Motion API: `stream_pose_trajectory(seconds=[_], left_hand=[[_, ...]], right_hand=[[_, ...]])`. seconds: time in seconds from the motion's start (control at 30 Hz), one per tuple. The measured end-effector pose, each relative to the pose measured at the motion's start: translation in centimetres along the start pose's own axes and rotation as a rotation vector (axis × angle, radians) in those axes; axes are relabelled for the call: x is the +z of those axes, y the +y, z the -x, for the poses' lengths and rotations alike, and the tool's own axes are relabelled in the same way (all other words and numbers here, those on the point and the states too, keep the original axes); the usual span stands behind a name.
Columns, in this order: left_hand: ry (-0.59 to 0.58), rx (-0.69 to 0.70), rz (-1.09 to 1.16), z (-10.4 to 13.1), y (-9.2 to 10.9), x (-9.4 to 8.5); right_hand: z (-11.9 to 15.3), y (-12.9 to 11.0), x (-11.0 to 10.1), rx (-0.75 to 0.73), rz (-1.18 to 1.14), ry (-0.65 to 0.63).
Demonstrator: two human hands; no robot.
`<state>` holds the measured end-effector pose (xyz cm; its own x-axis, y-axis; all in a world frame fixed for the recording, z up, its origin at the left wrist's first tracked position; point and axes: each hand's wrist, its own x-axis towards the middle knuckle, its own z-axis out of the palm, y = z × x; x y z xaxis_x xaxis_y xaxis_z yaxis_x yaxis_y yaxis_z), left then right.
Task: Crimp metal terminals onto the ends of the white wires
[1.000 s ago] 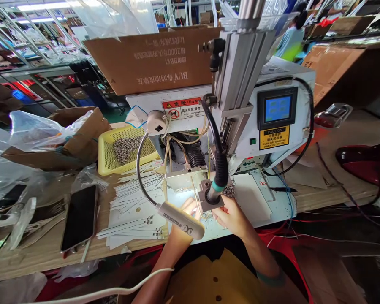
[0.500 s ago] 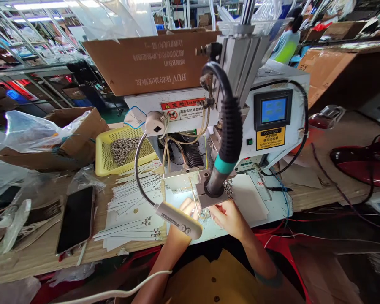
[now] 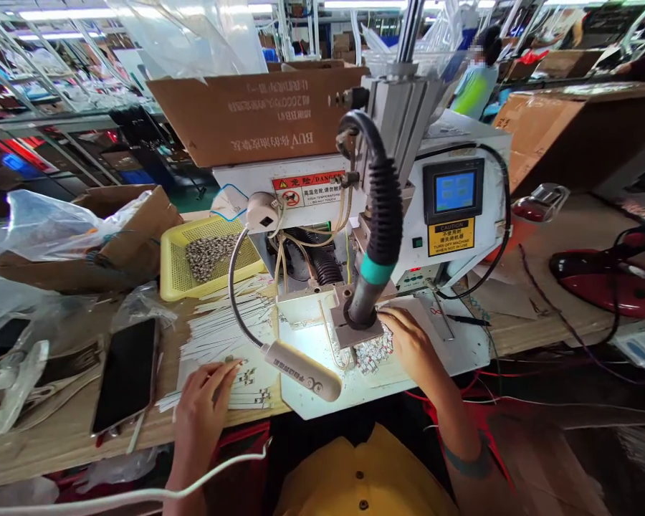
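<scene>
Nearest the camera, the left hand (image 3: 201, 405) lies palm-down on the stack of thin white strips (image 3: 220, 344) at the desk (image 3: 59, 430) edge, fingers spread and lightly curled over the top strip, which carries small components at its end. No strip appears lifted; the hand seems to be picking up the next one. The right hand (image 3: 411, 344) rests on the white machine base (image 3: 451, 344), fingers bent down onto a loose heap of small metallic parts (image 3: 376, 351) just beside the soldering head (image 3: 362, 315); whether a part is pinched cannot be told. Judged step: fetching a fresh strip and part for the lit work area. The next move calls for a fine pinch and clean separation of one flat, flexible strip.

Between the hands, a white gooseneck lamp (image 3: 301, 369) lights the plate. A dark smartphone (image 3: 126, 373), glossy, lies left. Farther back stands a yellow perforated plastic tray (image 3: 177, 276) holding more parts, then the machine's blue screen (image 3: 454, 190) and a corrugated cardboard box (image 3: 258, 107).
</scene>
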<state>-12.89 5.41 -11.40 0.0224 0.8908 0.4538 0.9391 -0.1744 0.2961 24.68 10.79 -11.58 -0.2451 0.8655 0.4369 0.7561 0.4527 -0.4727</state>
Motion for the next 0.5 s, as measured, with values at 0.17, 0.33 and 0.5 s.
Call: stream_pose_trajectory(seconds=[0.17,0.33,0.5], left_hand=[[-0.013,-0.042,0.052,0.7,0.1,0.6],[0.014,-0.092,0.081,0.1,1.0,0.0],[0.044,-0.105,0.052,-1.6,1.0,-0.1]], right_hand=[[-0.2,-1.0,-0.8,-0.01,0.038,0.031],[-1.3,-0.7,0.3,-0.11,0.058,0.019],[-0.9,0.4,1.1,-0.165,0.092,0.058]])
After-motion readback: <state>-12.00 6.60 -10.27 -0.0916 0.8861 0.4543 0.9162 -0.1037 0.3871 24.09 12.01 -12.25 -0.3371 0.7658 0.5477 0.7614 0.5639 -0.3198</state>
